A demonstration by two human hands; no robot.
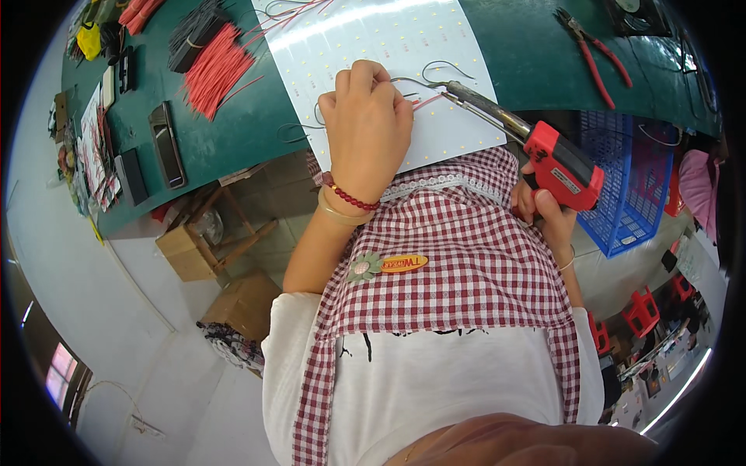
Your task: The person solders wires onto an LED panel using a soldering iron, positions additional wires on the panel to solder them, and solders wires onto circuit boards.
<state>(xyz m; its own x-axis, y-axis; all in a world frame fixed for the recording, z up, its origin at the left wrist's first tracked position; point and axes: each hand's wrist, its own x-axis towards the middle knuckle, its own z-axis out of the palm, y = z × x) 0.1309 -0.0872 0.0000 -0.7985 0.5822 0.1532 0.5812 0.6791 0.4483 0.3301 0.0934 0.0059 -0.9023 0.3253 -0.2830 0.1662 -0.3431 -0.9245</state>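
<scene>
A white circuit board sheet point(458, 128) dotted with rows of small yellowish chips lies on the green table. My left hand point(365, 116) is over it, fingers bent and closed, fingertips mostly hidden beneath the hand. A short red wire point(427, 102) comes out beside its thumb side, and thin black wires point(449, 65) curl around it. My right hand point(536, 198) grips a red and black soldering gun point(563, 167) at the board's near right edge. The gun's long metal barrel points left, its tip close to the red wire and just short of my left hand.
Bundles of red wires point(216, 74) and black wires point(194, 35) lie left of the board, near a dark phone point(166, 144). Red-handled pliers point(594, 58) rest at the far right. A blue plastic crate point(622, 182) stands below the table's right side.
</scene>
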